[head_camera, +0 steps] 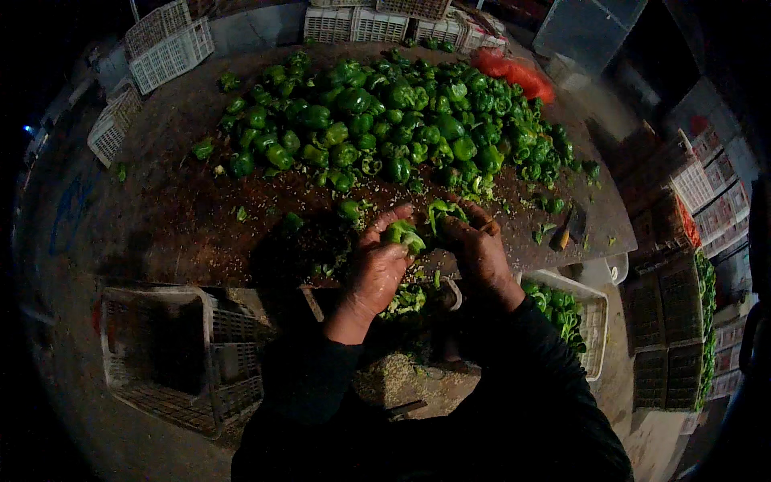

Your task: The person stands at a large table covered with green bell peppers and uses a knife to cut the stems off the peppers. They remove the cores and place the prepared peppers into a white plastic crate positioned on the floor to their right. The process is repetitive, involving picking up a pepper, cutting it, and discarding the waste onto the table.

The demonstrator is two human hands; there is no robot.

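Note:
My left hand [379, 265] holds a piece of green bell pepper [405, 236] between thumb and fingers, its pale inside partly showing. Close beside it on the right, my right hand [482, 241] grips another torn pepper piece [444, 212]. Both hands are over the near edge of a dark worktable [199, 247] strewn with pale seeds. Beyond them lies a wide heap of green bell peppers [361, 120], some whole and some opened. A knife [563, 236] with a yellowish handle rests on the table to the right of my right hand. Pepper scraps [409, 300] lie below the hands.
An upright-rimmed plastic crate [208, 361] stands at the lower left. Under the table's right edge, a white crate [596, 328] holds green pepper pieces. A red mesh sack [515, 75] lies behind the heap. More crates [379, 25] line the back, and stacked filled crates [668, 325] stand at right.

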